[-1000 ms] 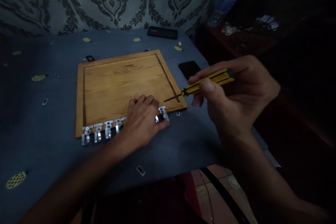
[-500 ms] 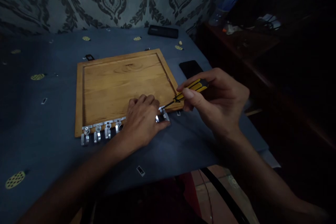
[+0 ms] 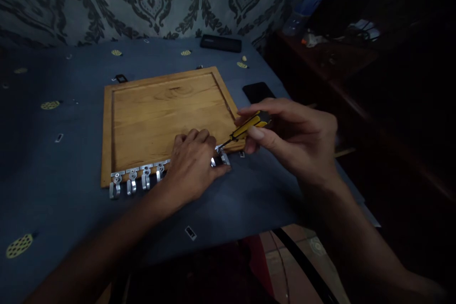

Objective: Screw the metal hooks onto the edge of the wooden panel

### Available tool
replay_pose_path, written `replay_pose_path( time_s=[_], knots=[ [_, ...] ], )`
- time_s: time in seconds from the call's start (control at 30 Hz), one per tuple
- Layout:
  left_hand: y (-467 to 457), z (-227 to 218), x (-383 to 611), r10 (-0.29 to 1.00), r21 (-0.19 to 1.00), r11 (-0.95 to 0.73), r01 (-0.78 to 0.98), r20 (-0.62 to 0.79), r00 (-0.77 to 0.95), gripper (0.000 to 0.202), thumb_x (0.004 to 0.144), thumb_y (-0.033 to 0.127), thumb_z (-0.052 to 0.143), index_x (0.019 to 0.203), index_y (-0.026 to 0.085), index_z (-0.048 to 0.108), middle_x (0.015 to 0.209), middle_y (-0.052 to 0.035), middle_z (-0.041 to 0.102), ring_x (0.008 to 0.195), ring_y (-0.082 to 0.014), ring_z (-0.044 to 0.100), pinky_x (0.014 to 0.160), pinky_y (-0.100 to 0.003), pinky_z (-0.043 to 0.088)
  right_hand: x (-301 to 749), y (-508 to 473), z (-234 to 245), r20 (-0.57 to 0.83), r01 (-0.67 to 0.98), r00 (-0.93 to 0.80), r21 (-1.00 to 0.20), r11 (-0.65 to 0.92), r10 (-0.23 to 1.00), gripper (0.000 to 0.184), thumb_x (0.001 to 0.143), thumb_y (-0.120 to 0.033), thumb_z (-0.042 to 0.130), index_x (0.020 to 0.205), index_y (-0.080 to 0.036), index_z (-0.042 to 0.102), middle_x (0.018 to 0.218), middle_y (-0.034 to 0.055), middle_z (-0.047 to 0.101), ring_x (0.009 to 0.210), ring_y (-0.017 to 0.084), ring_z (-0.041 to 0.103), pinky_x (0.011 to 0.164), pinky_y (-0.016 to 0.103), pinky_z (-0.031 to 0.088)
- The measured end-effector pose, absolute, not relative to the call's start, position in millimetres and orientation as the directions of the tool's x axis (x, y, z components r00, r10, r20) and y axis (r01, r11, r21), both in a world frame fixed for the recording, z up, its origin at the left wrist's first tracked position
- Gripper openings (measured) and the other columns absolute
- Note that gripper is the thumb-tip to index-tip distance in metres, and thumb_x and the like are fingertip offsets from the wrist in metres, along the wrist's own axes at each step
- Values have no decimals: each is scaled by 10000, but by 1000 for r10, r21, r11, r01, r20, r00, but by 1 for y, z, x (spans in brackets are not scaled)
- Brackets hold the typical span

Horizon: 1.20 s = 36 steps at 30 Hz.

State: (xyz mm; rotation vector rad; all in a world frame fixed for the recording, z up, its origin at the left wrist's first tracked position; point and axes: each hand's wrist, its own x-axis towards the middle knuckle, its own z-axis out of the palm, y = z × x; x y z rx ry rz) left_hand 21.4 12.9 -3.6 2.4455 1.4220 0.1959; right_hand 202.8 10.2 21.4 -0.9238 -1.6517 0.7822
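A square wooden board (image 3: 156,114) lies on the blue-covered table (image 3: 71,152). A metal rail of hooks (image 3: 137,178) runs along its near edge. My left hand (image 3: 192,164) presses down on the rail near its right end, fingers curled over it. My right hand (image 3: 292,140) grips a yellow and black screwdriver (image 3: 245,128). Its tip touches the rightmost hook (image 3: 223,154) at the board's near right corner.
A black phone (image 3: 257,91) lies right of the board, and a dark flat case (image 3: 221,43) sits at the table's back. Small yellow discs (image 3: 19,245) and tiny parts dot the cloth. A patterned wall stands behind; a dark wooden shelf (image 3: 320,57) stands at right.
My right hand has come down and left with the screwdriver, bringing its tip from above the board's edge onto the rightmost hook. My left hand has stayed on the rail.
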Motion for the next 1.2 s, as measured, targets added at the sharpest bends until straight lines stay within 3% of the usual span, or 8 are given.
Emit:
replay_pose_path(
  time_s=[0.17, 0.4, 0.57, 0.8, 0.93, 1.03, 1.2],
  knots=[
    [12, -6, 20, 865, 344, -469, 813, -5, 502, 359, 836, 458, 779, 1005, 154, 689, 1050, -80, 681, 1055, -315, 603, 903, -466, 455, 198, 13, 19, 470, 160, -35, -869, 469, 882, 194, 718, -247, 888, 807, -254, 716, 843, -28, 732, 482, 80, 604, 395, 219, 497],
    [12, -7, 20, 863, 341, -476, 810, 4, 506, 376, 832, 461, 779, 1013, 145, 686, 1056, -88, 679, 1059, -326, 604, 895, -470, 453, 204, 12, 24, 426, 204, -171, -867, 455, 889, 243, 833, -281, 791, 1073, -264, 751, 880, -5, 745, 544, 110, 657, 501, 270, 559],
    [13, -6, 21, 862, 338, -473, 813, -13, 507, 338, 847, 449, 768, 1001, 160, 684, 1064, -82, 679, 1061, -317, 597, 892, -458, 448, 197, 13, 14, 599, 324, -58, -746, 583, 799, 176, 751, -225, 859, 857, -246, 720, 741, -29, 687, 581, 124, 628, 497, 277, 474],
    [12, -4, 20, 859, 340, -473, 813, -29, 512, 330, 848, 448, 766, 988, 163, 676, 1055, -79, 678, 1055, -310, 597, 889, -447, 442, 194, 8, -3, 773, 386, 34, -595, 705, 634, 247, 790, -250, 826, 975, -340, 689, 797, -12, 672, 647, 181, 593, 532, 351, 453],
    [12, -4, 20, 857, 337, -477, 812, -28, 515, 328, 852, 454, 763, 993, 172, 669, 1070, -76, 677, 1069, -306, 593, 896, -437, 440, 196, 5, 8, 789, 422, 195, -603, 677, 582, 190, 839, -319, 778, 981, -390, 674, 814, -6, 642, 661, 211, 585, 585, 407, 461],
    [12, -4, 20, 859, 341, -471, 813, -30, 511, 325, 852, 449, 764, 986, 168, 669, 1062, -78, 674, 1070, -308, 593, 896, -440, 440, 194, 5, 11, 758, 383, 215, -645, 661, 616, 159, 823, -314, 796, 914, -351, 670, 785, -10, 620, 616, 190, 555, 526, 379, 424],
    [12, -4, 21, 864, 337, -465, 818, -26, 502, 332, 845, 457, 770, 979, 169, 673, 1042, -77, 669, 1058, -309, 597, 894, -446, 446, 193, 7, -1, 681, 328, 108, -712, 621, 725, 211, 789, -320, 834, 908, -323, 660, 783, -19, 626, 580, 156, 539, 472, 331, 418]
  ],
)
